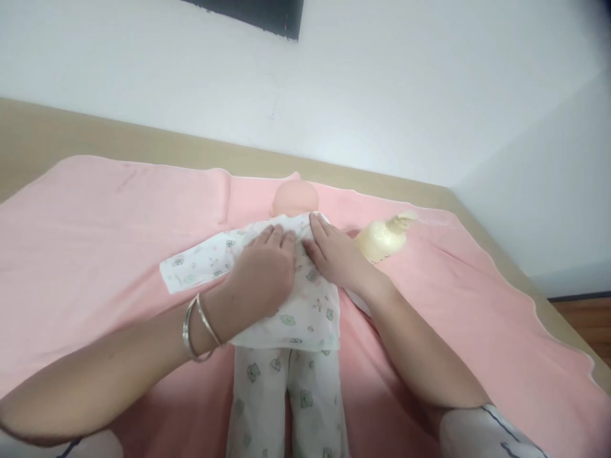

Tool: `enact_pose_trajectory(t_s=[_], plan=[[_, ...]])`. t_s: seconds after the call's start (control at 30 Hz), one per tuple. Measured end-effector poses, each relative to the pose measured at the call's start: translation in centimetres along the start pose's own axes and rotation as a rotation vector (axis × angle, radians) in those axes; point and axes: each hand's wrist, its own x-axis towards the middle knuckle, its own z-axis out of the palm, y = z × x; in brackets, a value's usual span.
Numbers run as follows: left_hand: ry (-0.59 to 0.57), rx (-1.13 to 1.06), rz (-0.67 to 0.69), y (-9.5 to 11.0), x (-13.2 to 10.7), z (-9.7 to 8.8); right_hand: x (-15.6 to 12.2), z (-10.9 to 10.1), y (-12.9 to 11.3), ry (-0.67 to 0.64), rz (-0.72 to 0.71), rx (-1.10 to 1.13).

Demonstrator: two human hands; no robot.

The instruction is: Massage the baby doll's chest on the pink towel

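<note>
A doll lies on its back, its smooth round head (296, 197) pointing away from me. It wears a white long-sleeved top (310, 318) printed with small green and pink figures. Matching trousers (305, 401) cover its legs, which run toward me. My left hand (267, 270), with two silver bangles at the wrist, rests on the chest of the top, fingers stretched toward the collar. Flat on the other side of the chest, near the neckline, lies my right hand (337, 254). One sleeve (198, 264) is spread out to the left; the other is mostly hidden beneath my right forearm.
A pink blanket (119, 229) is spread under the doll over a pale wooden surface (143, 140). To the right of my right hand lies a cream-yellow pump bottle (384, 238). Behind rises a white wall (382, 95) with a dark panel (267, 13) at the top.
</note>
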Motion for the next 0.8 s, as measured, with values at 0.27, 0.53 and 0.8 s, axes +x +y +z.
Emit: enact_pose_trajectory(t_s=[0.27, 0.53, 0.8], plan=[[0.01, -0.238, -0.17, -1.5, 0.2, -2.6, -1.6, -0.7, -2.0, 0.087, -0.041, -0.176], [0.215, -0.219, -0.121, -2.5, 1.9, 1.5, -3.2, -1.0, -4.0, 0.036, -0.037, -0.225], [0.116, -0.031, -0.041, -1.0, 0.4, 0.7, -1.4, -1.1, -3.0, 0.064, 0.089, 0.083]])
